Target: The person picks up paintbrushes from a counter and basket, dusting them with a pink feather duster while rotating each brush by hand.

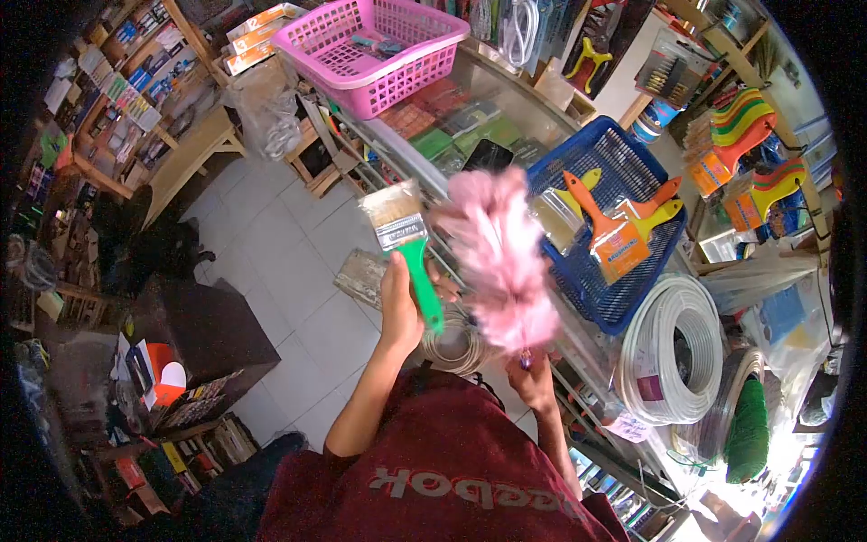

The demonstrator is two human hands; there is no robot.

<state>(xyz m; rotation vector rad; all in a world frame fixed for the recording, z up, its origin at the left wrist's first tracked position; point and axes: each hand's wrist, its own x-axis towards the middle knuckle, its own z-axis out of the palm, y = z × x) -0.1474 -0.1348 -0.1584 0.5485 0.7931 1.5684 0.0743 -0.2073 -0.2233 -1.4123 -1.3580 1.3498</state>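
My left hand point(400, 303) is closed round a paintbrush point(417, 271) with a green handle, its pale bristles pointing up. A pink fluffy duster point(501, 257) is in my right hand point(534, 381), which grips the handle at its lower end. The duster's head is blurred and rises in front of the glass counter. To its right lies a blue plastic basket point(603, 312) holding several paintbrushes point(619, 249) with orange and yellow handles, some in packaging. Behind the duster, a dark phone point(489, 155) rests on the counter.
A pink basket point(366, 98) stands at the far end of the glass counter point(533, 99). Coiled white cable point(673, 350) and green twine point(748, 429) sit at the right. More paintbrushes point(731, 149) hang there. A dark cabinet point(208, 339) is at the left, near a wooden bench point(194, 154).
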